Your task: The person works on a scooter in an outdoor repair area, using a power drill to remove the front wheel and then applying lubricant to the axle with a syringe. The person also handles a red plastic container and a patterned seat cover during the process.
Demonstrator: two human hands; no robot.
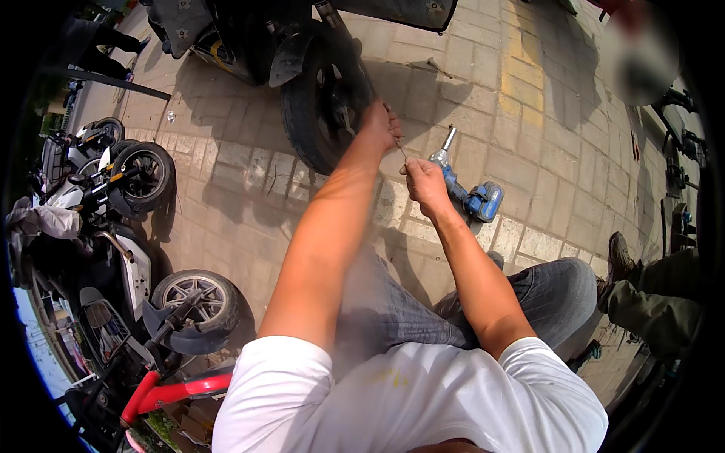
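A scooter wheel [303, 113] with a dark tyre stands at the upper middle, under the dark body [226, 38]. My left hand [379, 123] is beside the wheel hub, fingers curled around a thin metal piece [400, 149]. Below and right of it, my right hand [423, 180] pinches the other end of that thin piece, which spans between the hands; exactly what it is stays unclear. A blue cordless impact driver [482, 200] with a socket extension lies on the paving just right of my right hand, partly behind it.
Several parked scooters [143, 177] line the left, with a red frame [174, 391] below. Another person's leg and shoe [642, 302] are at the right, another's legs [106, 57] at the upper left. A small metal piece [438, 68] and a thin tool [636, 147] lie on the paving [544, 181].
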